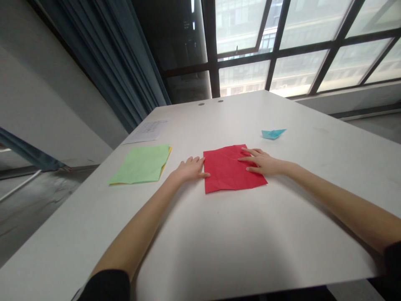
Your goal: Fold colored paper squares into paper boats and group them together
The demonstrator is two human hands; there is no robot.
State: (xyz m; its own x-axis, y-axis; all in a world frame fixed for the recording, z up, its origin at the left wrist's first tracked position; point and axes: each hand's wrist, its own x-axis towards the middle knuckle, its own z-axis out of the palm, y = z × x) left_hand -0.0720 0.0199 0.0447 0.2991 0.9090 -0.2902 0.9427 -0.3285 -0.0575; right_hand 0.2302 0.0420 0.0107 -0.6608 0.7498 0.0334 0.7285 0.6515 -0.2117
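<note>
A square sheet of red paper [228, 169], lightly creased, lies flat on the white table [219, 234] in front of me. My left hand [190, 169] rests at its left edge, fingers stretched out and the thumb touching the sheet. Over the right side of the same sheet lies my right hand [260, 162], with its fingers spread on the paper. Neither hand grips anything. Further back on the right sits a small folded blue paper boat [273, 134].
To the left is a stack of green paper [140, 164] with a yellow sheet [166, 164] showing beneath. Behind it lies a white printed sheet [147, 131]. Two dark round discs [201, 104] are set near the table's far edge. Windows and a blue curtain [112, 54] stand beyond.
</note>
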